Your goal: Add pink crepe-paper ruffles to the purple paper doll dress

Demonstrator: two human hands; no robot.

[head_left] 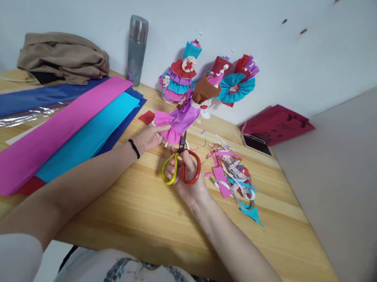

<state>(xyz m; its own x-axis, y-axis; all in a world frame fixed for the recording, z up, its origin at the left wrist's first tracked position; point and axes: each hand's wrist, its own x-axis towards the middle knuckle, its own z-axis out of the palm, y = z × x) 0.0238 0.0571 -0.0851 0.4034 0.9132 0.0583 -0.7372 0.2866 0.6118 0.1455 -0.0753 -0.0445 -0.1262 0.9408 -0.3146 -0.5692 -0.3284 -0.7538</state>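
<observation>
My left hand (152, 138) grips the ruffled hem of a small paper dress (184, 117) on a doll-size dress form, tilted to the right. The dress has a brown top, a purple skirt and a pink frill. In my right hand (189, 177) are scissors (181, 145) with one yellow and one red handle, thumb and fingers through the loops. Their dark blades point up at the frill's lower right edge; whether they touch it I cannot tell. Behind stand a tiered blue, red and purple paper dress (182, 75) and another with a large blue rosette (236, 88).
Folded crepe paper sheets in pink (58, 132) and blue (91, 133) lie at left. A steel bottle (136, 50) and brown cloth (64, 56) stand behind them. Paper scraps (232, 170) are heaped at right, before a phone (257, 144) and a red paper bag (278, 123).
</observation>
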